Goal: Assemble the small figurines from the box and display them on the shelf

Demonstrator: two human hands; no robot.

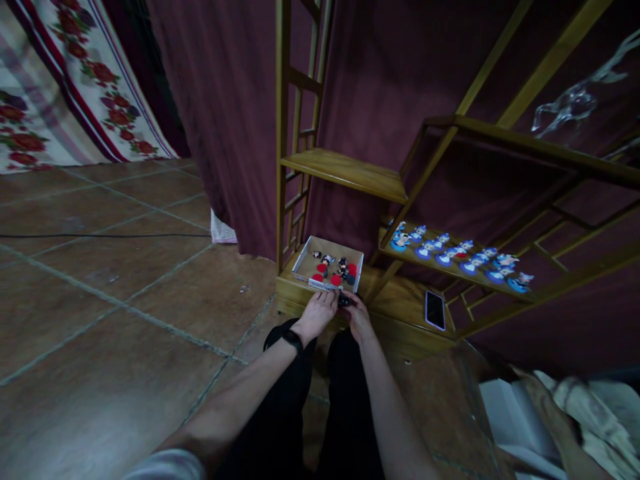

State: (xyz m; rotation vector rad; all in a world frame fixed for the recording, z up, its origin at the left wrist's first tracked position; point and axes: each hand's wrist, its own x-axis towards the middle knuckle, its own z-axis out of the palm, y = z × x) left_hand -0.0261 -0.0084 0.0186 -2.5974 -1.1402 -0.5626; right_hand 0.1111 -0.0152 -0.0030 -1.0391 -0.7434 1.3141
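Note:
My left hand [320,312] and my right hand [358,316] meet in front of a shallow cardboard box [304,265]. Between their closed fingers is a small dark figurine [345,301], mostly hidden by the fingers. Inside the box lie several small black-and-white figurines [343,266] and round red bases [318,277]. The box rests on the bottom board of a wooden shelf unit [395,293], just beyond my hands. A dark band [293,341] is on my left wrist.
Blue-and-white figurines [445,248] stand in rows on the shelf to the right. A phone [435,310] lies on the bottom board. A glass ornament [567,107] sits upper right. A black cable [105,236] crosses the tiled floor. At lower right are a white box [515,420] and cloth [590,413].

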